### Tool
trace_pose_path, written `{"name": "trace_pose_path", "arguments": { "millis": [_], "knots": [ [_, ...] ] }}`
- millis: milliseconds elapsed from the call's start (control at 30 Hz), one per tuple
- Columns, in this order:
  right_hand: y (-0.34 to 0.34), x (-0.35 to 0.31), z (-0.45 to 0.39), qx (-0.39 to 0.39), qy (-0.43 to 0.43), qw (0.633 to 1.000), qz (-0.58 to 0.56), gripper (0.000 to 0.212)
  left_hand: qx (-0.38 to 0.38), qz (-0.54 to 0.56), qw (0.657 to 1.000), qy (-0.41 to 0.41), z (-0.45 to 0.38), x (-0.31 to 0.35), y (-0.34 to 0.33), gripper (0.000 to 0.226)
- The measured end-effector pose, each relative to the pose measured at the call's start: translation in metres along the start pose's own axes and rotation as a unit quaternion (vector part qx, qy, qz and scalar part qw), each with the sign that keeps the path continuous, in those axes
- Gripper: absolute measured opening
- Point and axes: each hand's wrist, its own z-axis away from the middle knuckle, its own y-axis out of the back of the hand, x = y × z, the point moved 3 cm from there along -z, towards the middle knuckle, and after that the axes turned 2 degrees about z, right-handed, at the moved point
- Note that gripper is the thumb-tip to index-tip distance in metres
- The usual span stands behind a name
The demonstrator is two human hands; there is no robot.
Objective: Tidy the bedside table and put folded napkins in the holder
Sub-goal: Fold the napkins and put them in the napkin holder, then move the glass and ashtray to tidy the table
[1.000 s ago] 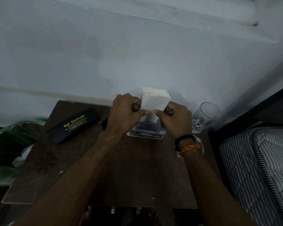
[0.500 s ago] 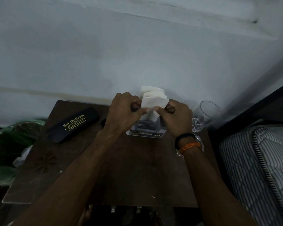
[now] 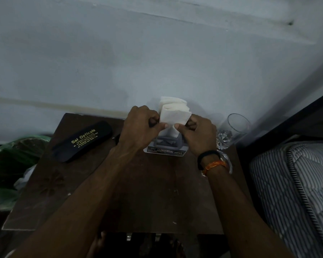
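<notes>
While both thumbs pinch its lower corners, I see the folded napkin (image 3: 174, 116) standing upright, long axis vertical, top edge toward the wall, between my left hand (image 3: 140, 127) and right hand (image 3: 199, 135), directly above the grey holder (image 3: 166, 144) on the bedside table (image 3: 147, 192).
</notes>
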Motion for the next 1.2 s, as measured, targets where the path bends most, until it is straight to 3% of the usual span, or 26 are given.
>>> {"name": "trace_pose_path", "arguments": {
  "millis": [167,300,400,500,600,800,933,1200],
  "knots": [
    [0.010,-0.005,0.001,0.011,-0.010,1.000,-0.001,0.012,0.026,0.030,0.999,0.017,0.005,0.003,0.005,0.054],
    [0.024,-0.004,0.006,0.046,-0.006,0.999,-0.005,0.011,0.049,0.042,0.998,-0.010,0.016,0.022,0.006,0.043],
    [0.039,0.001,0.008,0.076,-0.005,0.997,0.007,0.010,-0.047,0.050,0.996,-0.049,0.038,0.043,-0.005,0.032],
    [0.050,0.008,0.015,0.098,-0.006,0.995,0.010,0.010,-0.182,-0.018,0.976,-0.116,0.070,0.055,-0.026,0.021],
    [0.056,0.019,0.023,0.092,-0.018,0.995,0.020,0.007,-0.230,-0.075,0.963,-0.117,0.096,0.045,-0.042,0.028],
    [0.068,0.022,0.036,0.105,-0.058,0.992,0.026,0.007,-0.211,-0.194,0.957,-0.038,0.134,0.016,-0.051,0.046],
    [0.073,0.025,0.040,0.124,-0.082,0.989,0.009,0.007,-0.197,-0.218,0.956,0.002,0.146,0.001,-0.049,0.054],
    [0.094,0.038,0.039,0.196,-0.125,0.973,-0.005,0.007,-0.180,-0.208,0.961,0.004,0.157,-0.005,-0.051,0.056]
  ]
}}
